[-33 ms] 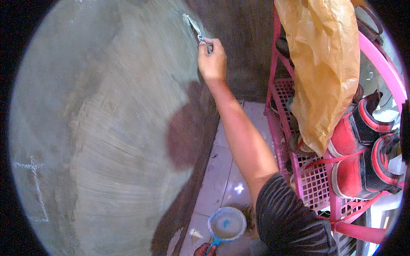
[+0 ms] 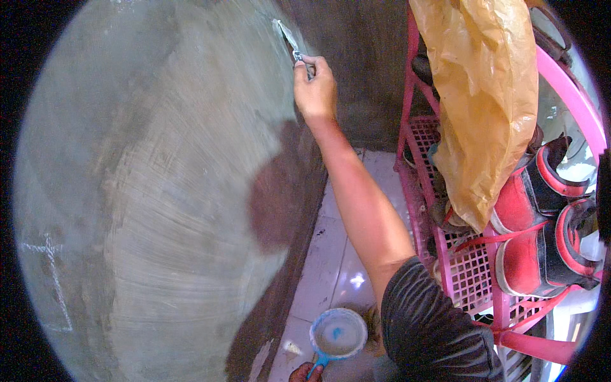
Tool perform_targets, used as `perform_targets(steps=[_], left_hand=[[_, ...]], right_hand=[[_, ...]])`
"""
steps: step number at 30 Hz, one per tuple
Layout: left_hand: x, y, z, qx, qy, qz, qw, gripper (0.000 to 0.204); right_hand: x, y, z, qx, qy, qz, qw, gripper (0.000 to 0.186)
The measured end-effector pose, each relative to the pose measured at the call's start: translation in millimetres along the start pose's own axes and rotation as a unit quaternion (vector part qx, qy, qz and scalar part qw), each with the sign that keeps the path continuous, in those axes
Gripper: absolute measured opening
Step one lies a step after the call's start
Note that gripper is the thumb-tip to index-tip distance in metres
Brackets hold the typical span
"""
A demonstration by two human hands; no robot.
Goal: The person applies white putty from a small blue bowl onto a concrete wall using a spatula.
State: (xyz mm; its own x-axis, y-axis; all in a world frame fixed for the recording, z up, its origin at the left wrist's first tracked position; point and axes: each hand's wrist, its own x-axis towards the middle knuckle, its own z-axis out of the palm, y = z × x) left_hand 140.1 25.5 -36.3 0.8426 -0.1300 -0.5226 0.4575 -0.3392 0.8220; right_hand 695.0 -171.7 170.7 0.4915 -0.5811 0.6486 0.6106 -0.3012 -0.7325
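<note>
Putty knife (image 2: 290, 42), at the grey wall (image 2: 184, 197) near its corner edge; open wall to its left, pink lattice rack (image 2: 444, 254) bounding the right. Blade: thin, smeared with white paste. Dipper (image 2: 322, 358): round, blue-handled, pale paste inside. Hands, two: right hand (image 2: 316, 89) grasping the putty knife, left hand (image 2: 305, 373) gripping the dipper handle. Crinkled tan bag (image 2: 487, 108), one; red-and-black shoes (image 2: 522, 264), two.

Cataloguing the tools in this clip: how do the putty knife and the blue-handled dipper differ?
Shape: the putty knife is narrow and bladed; the blue-handled dipper is round and hollow.
Place: the putty knife is up at the grey wall, in the right hand; the dipper is low, in the left hand.
Shared: both carry pale material.
</note>
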Motion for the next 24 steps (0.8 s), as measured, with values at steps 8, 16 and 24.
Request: perform_targets(steps=[8,16,24], left_hand=[[-2.6,22.0,4.6,-0.115,0.006,-0.039,0.993,0.023],[-5.1,19.8,0.3,-0.082,0.007,-0.039,0.996,0.021],[-3.4,17.8,-0.5,-0.034,0.002,-0.089,0.995,0.019]], right_hand=[[-18.6,-5.5,-14.0,-0.081,-0.005,-0.028,0.996,0.023],[-17.0,5.1,-13.6,-0.114,0.037,-0.046,0.992,0.035],[-23.4,-4.8,-2.3,-0.017,-0.036,0.01,0.999,0.039]])
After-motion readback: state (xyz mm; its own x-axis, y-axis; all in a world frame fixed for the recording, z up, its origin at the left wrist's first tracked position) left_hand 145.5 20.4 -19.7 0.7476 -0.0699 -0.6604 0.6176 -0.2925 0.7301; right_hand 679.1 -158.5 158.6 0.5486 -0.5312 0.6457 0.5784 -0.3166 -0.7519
